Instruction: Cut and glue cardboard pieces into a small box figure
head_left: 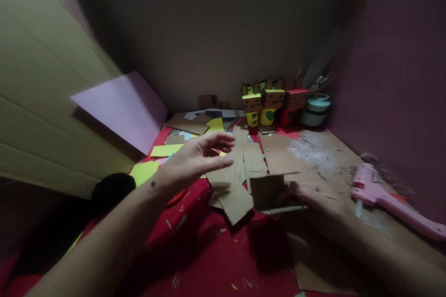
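My left hand (212,153) hovers over cardboard scraps, thumb and fingers apart, holding nothing. My right hand (306,195), dim and partly blurred, grips the right side of a small folded cardboard piece (267,192). That piece has an open front, and its lower edge shows corrugation. Below and left of it, flat cardboard strips (237,202) overlap on the red table cover (216,246). Another cardboard rectangle (255,158) lies just behind the folded piece.
Cardboard figures with yellow cups (268,116) and a red one (288,116) stand at the back, beside a teal-lidded jar (315,110). A pink glue gun (378,190) lies right. Yellow paper (167,150) lies left, near a leaning pink sheet (125,109).
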Tool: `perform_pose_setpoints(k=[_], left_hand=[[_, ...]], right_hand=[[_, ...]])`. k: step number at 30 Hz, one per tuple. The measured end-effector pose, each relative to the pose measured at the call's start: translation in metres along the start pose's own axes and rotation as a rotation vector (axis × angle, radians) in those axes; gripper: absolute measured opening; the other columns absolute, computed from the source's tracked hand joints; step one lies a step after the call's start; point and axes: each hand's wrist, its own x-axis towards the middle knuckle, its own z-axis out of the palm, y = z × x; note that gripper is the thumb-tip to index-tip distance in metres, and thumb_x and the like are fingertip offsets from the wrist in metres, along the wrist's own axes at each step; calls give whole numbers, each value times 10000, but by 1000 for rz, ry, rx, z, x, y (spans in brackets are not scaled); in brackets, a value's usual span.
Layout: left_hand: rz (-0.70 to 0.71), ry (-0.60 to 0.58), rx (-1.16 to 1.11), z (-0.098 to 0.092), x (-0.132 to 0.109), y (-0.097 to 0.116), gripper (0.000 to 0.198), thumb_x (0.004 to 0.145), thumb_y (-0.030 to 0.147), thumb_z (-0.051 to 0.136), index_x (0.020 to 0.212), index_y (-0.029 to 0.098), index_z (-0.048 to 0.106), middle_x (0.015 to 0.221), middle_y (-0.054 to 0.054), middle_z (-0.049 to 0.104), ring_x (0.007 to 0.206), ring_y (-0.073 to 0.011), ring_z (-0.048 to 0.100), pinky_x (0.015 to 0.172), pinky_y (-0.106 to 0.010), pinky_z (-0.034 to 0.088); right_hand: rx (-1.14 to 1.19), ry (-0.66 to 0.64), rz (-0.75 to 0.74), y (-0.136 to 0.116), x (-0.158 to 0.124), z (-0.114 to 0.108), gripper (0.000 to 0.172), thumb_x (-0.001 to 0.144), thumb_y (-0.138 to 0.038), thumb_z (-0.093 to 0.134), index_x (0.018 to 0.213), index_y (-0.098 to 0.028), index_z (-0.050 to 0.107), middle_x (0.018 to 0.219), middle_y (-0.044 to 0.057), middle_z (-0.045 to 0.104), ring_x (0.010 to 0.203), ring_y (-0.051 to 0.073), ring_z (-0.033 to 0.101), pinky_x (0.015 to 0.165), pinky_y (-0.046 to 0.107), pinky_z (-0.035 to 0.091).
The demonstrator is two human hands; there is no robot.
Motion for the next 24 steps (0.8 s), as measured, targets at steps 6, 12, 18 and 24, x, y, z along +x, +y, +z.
perform_pose_setpoints(k=[6,12,18,24], left_hand=[[106,-381,772,-47,8,-28,537,766,101,603,1275,272,612,1282,-96,589,1206,-314,471,985,-463,406],[154,-638,790,-20,28,-15,537,748,110,611,1265,254,619,1271,-114,585,1160,-309,492,955,-424,417],[-80,-265,604,25,53,-29,470,834,412,619,1230,157,609,824,-122,681,739,-309,616,657,-384,420],[-58,-43,537,67,57,-59,830,647,397,817,1375,163,494,977,-194,674,938,-431,615,760,-452,412]], right_hand=[[-64,218,113,-5,2,1,192,683,-302,828,857,-233,781,875,78,749,769,244,693,672,348,568],[-63,577,-28,-4,3,-12,100,715,-296,795,803,-267,756,816,47,702,745,215,631,621,327,509],[-103,686,-86,-21,10,-20,87,702,-267,743,782,-233,738,771,37,660,678,183,553,575,318,428],[-48,663,-119,-12,19,-25,144,698,-210,720,841,-210,729,788,11,656,741,167,529,656,303,397]])
